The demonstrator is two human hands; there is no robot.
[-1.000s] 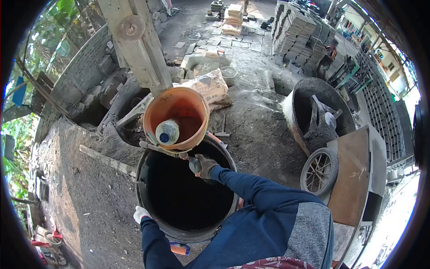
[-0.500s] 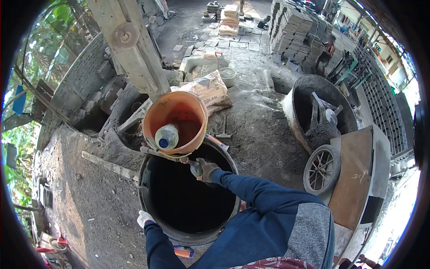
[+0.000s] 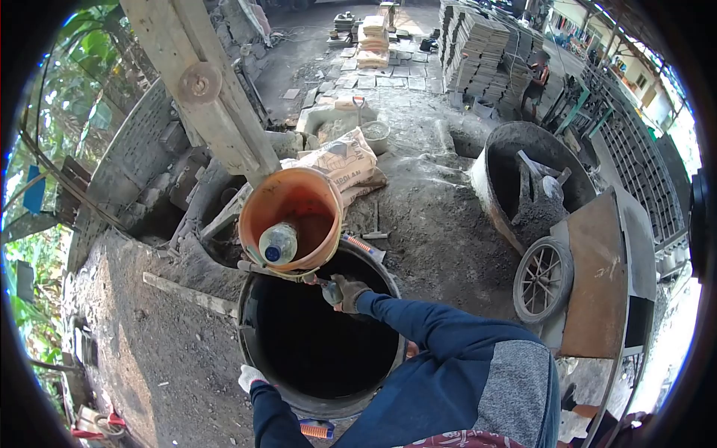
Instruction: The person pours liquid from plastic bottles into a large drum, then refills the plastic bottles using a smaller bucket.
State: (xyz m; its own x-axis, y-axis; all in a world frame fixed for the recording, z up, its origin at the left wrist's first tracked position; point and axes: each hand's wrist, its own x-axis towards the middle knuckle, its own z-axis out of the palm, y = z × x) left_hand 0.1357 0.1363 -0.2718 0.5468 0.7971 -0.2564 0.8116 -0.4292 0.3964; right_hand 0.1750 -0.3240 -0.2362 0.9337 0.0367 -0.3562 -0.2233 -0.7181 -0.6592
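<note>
A big black drum stands open below me, dark inside. An orange bucket rests on a bar across its far rim, and a plastic bottle with a blue cap lies inside the bucket. My right hand, in a dirty glove, is closed on a small grey object at the drum's far rim, just beside the bucket's base. At the drum's near left rim my left hand, in a white glove, rests on the edge; its fingers are mostly hidden by my blue sleeve.
A slanted wooden post rises behind the bucket, cement sacks beside it. A wheelbarrow with grey mix and a shovel stands right. Stacked blocks and another person are far back. An orange-bristled brush lies near the drum.
The view has shifted, so drum, bucket and hands sit slightly lower in the frame. Both hands keep their places on the drum's rim.
</note>
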